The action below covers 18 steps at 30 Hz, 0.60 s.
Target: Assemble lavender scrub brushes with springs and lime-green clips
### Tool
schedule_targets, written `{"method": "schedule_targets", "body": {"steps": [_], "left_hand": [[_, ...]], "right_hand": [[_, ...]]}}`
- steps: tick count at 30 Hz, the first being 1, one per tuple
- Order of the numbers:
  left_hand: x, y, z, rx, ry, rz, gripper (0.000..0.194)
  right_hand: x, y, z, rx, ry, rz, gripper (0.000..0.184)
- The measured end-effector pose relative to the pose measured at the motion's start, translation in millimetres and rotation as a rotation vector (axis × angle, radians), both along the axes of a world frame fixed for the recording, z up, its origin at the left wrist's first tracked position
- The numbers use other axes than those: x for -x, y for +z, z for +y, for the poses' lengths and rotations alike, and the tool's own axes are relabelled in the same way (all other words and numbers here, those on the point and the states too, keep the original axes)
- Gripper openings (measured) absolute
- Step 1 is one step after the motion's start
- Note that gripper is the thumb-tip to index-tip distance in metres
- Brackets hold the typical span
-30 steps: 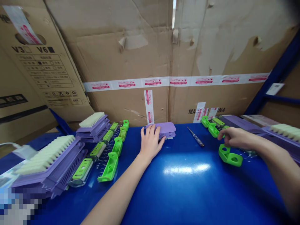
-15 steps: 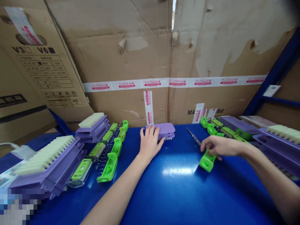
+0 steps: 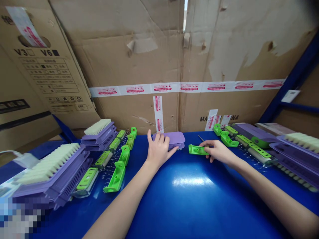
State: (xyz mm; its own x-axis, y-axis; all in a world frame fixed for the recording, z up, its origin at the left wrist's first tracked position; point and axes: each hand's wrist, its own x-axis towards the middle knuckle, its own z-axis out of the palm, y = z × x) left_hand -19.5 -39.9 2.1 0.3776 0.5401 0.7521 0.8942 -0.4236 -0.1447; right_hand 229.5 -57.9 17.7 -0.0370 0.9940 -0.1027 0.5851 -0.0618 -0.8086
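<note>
At the back middle of the blue table, my left hand [image 3: 159, 148] has its fingers curled over a purple plastic part [image 3: 175, 136] and its thumb along the front edge. Its outer finger sticks up, away from the part. Small pale tips show under the part's right end. To the right, my right hand [image 3: 217, 151] pinches one end of a green plastic bracket [image 3: 197, 150]. The bracket is held just above or on the table, its free end pointing at the purple part. Behind it shows the tip of a thin metal tool [image 3: 200, 137]; the remainder is hidden.
Purple parts with cream bristles [image 3: 53, 162] are stacked at left, beside green-topped clear pieces [image 3: 86, 179] and a row of green brackets [image 3: 116, 177]. More brackets [image 3: 228, 139], green strips [image 3: 253, 146] and purple parts [image 3: 294, 154] lie at right. Cardboard [image 3: 134, 66] walls the back.
My right hand has carried the green bracket leftward and back, close to the purple part, turning it sideways. My left hand stays at the purple part; its outer finger has lifted.
</note>
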Motion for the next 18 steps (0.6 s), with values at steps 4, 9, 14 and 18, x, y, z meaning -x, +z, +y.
{"method": "schedule_targets", "body": {"steps": [4, 9, 14, 18], "left_hand": [[-2.9, 6.9, -5.8, -0.015, 0.030, 0.051, 0.058], [-5.8, 3.3, -6.9, 0.064, 0.116, 0.082, 0.066], [-4.4, 6.0, -9.2, 0.127, 0.102, 0.057, 0.059], [-3.5, 3.4, -9.3, 0.129, 0.064, 0.079, 0.058]], "right_hand": [[10.1, -0.1, -2.7, 0.018, -0.058, 0.183, 0.043], [22.6, 1.7, -9.1, 0.063, -0.137, 0.338, 0.039], [28.8, -1.1, -10.6, 0.109, -0.222, 0.604, 0.025], [34.8, -5.3, -8.9, 0.067, -0.303, 0.662, 0.015]]}}
